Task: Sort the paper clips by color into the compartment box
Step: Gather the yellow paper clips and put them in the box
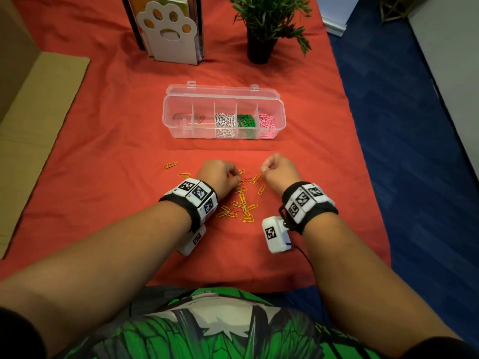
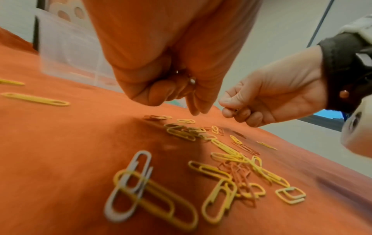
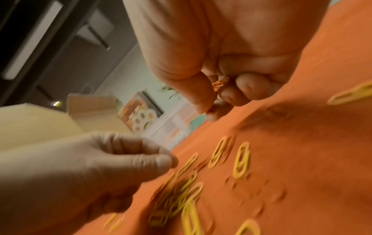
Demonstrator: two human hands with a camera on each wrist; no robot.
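The clear compartment box (image 1: 181, 130) stands open past my hands, with white (image 1: 225, 124), green (image 1: 245, 122) and pink clips (image 1: 267, 123) in its three right cells and one red clip (image 1: 201, 118) in the second cell. Yellow clips (image 1: 243, 203) and red clips (image 2: 239, 174) lie scattered on the red cloth between my wrists; a grey-white clip (image 2: 128, 187) lies among them. My left hand (image 1: 234, 176) is curled over the pile, small glinting clips (image 2: 191, 80) tucked in its fingers, colour unclear. My right hand (image 1: 267, 169) pinches a bunch of red clips (image 3: 220, 84).
A paw-cutout bookend (image 1: 168, 29) and a potted plant (image 1: 261, 27) stand behind the box. Flat cardboard (image 1: 39, 112) lies at the left. The table's right edge drops to blue floor (image 1: 414, 151). Two stray yellow clips (image 1: 170, 165) lie left of my left hand.
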